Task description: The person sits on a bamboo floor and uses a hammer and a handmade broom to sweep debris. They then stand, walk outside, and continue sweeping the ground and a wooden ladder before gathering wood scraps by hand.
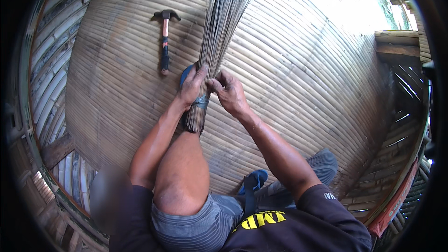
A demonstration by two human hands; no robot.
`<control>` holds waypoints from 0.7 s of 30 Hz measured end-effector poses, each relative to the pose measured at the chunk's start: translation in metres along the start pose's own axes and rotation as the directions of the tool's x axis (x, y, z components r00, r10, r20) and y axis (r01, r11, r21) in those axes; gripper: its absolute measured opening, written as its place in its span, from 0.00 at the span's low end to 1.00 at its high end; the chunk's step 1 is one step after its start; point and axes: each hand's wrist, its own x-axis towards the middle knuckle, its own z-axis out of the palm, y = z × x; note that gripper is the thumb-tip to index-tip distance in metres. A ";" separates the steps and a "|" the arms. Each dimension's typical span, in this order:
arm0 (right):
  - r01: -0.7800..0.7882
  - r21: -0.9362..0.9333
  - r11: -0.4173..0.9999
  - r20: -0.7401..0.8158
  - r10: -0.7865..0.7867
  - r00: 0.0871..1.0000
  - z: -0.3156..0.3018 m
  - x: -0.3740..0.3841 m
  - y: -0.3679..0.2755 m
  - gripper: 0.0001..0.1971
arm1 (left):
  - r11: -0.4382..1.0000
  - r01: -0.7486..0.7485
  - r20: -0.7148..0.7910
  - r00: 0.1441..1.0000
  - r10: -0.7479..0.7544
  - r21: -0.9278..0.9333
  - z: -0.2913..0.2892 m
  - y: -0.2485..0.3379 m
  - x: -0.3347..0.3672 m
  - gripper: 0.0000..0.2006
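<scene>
One bundle of thin sticks [221, 23] is held in front of the person's lower leg [184, 163], over the slatted floor [289, 79]: the left hand [192, 85] is closed around it above a blue-grey tie [201, 101], the right hand [231, 94] sits at its right edge, thumb and fingers bent close, though whether they pinch a stick I cannot tell. One hammer [165, 42] lies to the left

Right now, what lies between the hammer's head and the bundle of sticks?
Just slatted floor: nothing else shows between the hammer's head and the bundle. You can see this in the head camera's view.
</scene>
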 end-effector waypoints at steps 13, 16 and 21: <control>0.598 0.276 0.752 -0.570 -0.373 0.732 -0.125 0.091 -0.064 0.15 | 0.887 -0.251 -0.282 0.884 0.373 0.388 -0.037 -0.008 0.038 0.26; 0.657 -0.077 0.750 -0.549 -0.582 0.600 -0.142 0.116 -0.060 0.16 | 0.914 -0.101 -0.386 0.884 0.263 0.393 -0.059 -0.024 0.039 0.24; 0.386 -0.415 0.824 -0.439 -0.552 0.709 -0.147 0.149 -0.027 0.27 | 0.811 -0.219 -0.340 0.826 0.450 0.543 -0.075 -0.037 0.053 0.23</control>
